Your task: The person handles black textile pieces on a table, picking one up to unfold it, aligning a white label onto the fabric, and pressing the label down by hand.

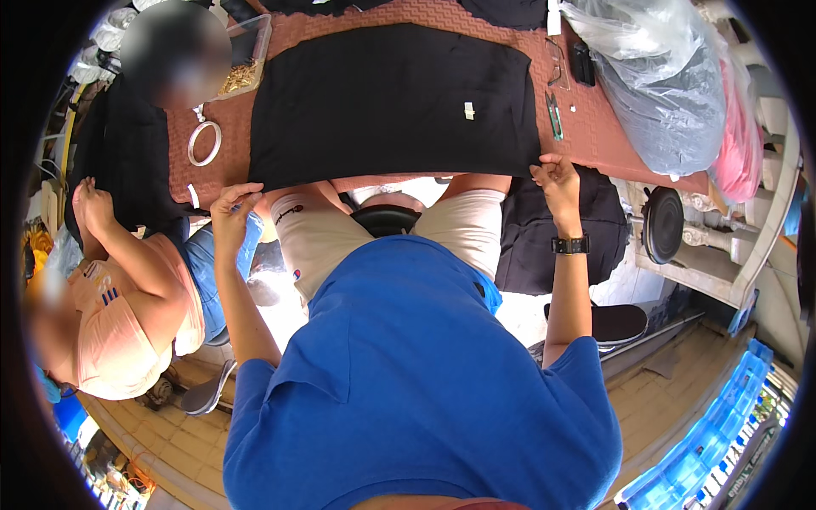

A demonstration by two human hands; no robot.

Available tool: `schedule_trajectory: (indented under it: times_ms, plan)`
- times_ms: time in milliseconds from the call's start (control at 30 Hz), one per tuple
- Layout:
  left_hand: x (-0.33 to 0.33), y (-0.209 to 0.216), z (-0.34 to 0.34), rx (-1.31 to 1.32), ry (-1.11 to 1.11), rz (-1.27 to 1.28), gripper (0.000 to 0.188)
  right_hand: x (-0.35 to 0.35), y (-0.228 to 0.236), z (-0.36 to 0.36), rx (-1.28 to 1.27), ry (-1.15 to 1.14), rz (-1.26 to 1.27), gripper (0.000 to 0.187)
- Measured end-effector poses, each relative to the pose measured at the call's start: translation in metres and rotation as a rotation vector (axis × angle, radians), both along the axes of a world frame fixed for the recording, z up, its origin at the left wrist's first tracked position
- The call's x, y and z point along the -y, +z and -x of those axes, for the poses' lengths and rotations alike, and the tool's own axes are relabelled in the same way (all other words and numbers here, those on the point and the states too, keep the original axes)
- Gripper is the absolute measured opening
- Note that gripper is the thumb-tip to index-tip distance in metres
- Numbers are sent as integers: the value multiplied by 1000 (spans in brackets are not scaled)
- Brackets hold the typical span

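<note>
A wide piece of black fabric [374, 102] lies spread over the table, its near edge hanging just past the table's front. My left hand [234, 204] pinches the near left corner between thumb and fingers. At the near right corner, my right hand [558, 183], with a dark watch on the wrist, pinches the cloth too. Between the two hands the edge runs nearly straight. A small white label [468, 110] sits on the fabric toward its right side.
Right of the fabric lie green-handled thread snips [554, 116], glasses [557, 64] and a black case [582, 64]. Clear plastic bags [659, 93] crowd the right end. A white ring [204, 143] and a clear box [245, 64] stand left. One person [136, 314] sits at left, handling black cloth.
</note>
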State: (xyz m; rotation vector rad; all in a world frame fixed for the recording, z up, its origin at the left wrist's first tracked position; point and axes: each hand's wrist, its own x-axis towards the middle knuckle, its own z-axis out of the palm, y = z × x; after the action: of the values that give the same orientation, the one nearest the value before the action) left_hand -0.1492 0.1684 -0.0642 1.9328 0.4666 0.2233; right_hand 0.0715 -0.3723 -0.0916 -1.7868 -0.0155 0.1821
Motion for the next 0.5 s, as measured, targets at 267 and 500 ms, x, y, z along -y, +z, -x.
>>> schedule_trajectory:
  times_ms: [267, 500]
  plan:
    - [87, 74, -96, 425, -188, -506, 18, -68, 43, -5, 601, -4, 318, 20]
    - [225, -1, -225, 369, -547, -98, 14, -127, -3, -68, 734, 267, 388, 15]
